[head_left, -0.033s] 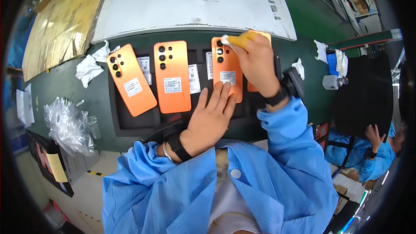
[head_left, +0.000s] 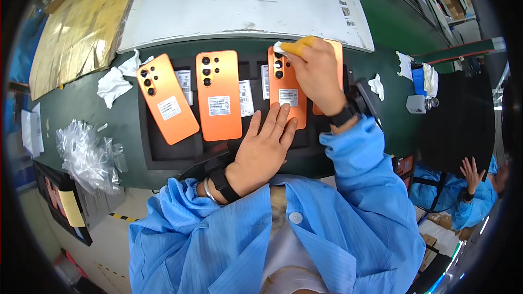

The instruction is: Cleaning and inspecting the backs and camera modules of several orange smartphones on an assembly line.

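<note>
My left hand (head_left: pixel 260 144) lies flat with fingers stretched over the lower part of an orange smartphone (head_left: pixel 280 87), which rests back side up. With yellow covers on some fingers, my right hand (head_left: pixel 318 73) pinches a white wiping cloth (head_left: pixel 279 49) against the top corner of that phone, by its upper camera lens. Another orange phone (head_left: pixel 336 60) is partly hidden behind my right hand. To the left lie an upright orange phone (head_left: pixel 219 117) and a tilted orange phone (head_left: pixel 180 122), both with white labels on their backs.
The phones lie on a black compartmented tray (head_left: pixel 163 155) on a green table (head_left: pixel 131 141). Crumpled white cloths (head_left: pixel 113 87) and a heap of clear plastic bags (head_left: pixel 87 155) lie at left. A white board (head_left: pixel 234 5) stands behind. At far right, another person's hand (head_left: pixel 471 173) shows.
My right hand and the cloth have shifted slightly left and up at the phone's top corner. My left hand stays on the phone. At far right, the other person's hand has moved slightly.
</note>
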{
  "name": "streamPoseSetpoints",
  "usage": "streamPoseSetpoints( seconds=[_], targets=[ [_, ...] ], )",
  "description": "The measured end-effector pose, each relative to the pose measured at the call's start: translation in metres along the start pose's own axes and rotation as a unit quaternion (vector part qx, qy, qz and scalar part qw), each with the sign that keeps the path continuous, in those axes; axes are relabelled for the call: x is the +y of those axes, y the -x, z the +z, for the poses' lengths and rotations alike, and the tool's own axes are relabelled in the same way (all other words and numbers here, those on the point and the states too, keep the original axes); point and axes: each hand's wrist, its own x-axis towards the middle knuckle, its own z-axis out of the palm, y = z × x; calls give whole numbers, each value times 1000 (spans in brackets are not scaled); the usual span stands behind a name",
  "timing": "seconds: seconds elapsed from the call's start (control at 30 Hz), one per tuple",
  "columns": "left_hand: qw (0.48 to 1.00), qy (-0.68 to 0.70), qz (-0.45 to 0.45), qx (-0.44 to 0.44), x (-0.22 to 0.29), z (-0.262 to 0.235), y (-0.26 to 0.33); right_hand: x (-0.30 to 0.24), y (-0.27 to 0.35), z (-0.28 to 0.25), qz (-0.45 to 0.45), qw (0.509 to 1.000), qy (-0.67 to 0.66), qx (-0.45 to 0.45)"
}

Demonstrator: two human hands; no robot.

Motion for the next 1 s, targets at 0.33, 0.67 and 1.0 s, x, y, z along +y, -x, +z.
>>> streamPoseSetpoints(
  seconds=[0.33,0.67,1.0],
  targets=[
    [1000,7,1,22,-3,5,7,-23,44,-1,-75,996,38,-42],
    [999,25,0,36,-8,10,10,-20,34,4,-68,993,99,-24],
    [999,29,-4,29,-9,8,11,-7,-7,30,-67,990,120,41]
  ],
)
